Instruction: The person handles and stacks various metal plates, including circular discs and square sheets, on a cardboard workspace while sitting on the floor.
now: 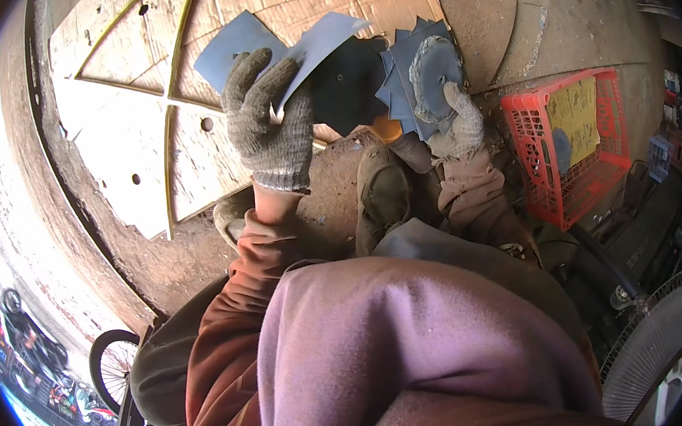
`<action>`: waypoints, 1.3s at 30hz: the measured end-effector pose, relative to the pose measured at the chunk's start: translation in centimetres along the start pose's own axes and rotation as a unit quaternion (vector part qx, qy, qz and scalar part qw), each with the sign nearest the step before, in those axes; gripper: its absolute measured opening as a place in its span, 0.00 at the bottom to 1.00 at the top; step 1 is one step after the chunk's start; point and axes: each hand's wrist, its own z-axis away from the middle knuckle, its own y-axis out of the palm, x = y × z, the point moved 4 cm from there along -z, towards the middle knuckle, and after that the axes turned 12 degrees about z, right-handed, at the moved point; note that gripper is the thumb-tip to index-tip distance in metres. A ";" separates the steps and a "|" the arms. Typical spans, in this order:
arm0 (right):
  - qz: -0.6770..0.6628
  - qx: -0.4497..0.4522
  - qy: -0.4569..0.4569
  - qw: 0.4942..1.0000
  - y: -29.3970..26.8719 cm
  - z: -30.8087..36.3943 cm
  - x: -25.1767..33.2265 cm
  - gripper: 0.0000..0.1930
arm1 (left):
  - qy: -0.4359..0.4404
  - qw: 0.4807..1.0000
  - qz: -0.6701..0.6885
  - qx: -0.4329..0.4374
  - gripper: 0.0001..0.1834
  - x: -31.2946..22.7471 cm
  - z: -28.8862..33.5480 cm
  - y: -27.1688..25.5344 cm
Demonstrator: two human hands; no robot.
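Observation:
My left hand [271,125], in a grey knit glove, is closed on a thin blue-grey sheet [323,44] with a pale, shiny face. Another blue-grey sheet [236,46] shows behind its fingers; whether the hand grips that one too, I cannot tell. My gloved right hand [461,126] holds a fanned stack of square blue-grey sheets [405,71]. On top of this stack sits a round grey disc [436,72] with a rough, crusted rim, and my right thumb presses on it. Between the hands is a dark sheet [342,81] with a small hole.
Beneath and beyond the left hand lies a large brown board [228,146] with holes and yellowish strips. A red plastic crate [557,196] stands at right, holding a yellow printed sheet [574,121]. At lower right is a fan [658,347]; a wheel [114,370] is at lower left.

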 end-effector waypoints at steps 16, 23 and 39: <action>0.000 0.024 -0.036 0.999 -0.5 0.2 1.2 0.26 | 0.118 0.965 -0.192 0.135 0.21 -2.6 1.7 2.0; -0.004 -0.030 -0.074 0.997 -2.7 -0.1 3.4 0.26 | 0.137 0.980 -0.113 0.091 0.26 -2.9 0.1 0.5; -0.012 -0.019 -0.071 0.997 -1.6 0.4 2.8 0.26 | 0.124 0.961 -0.206 0.135 0.20 -1.6 3.4 1.4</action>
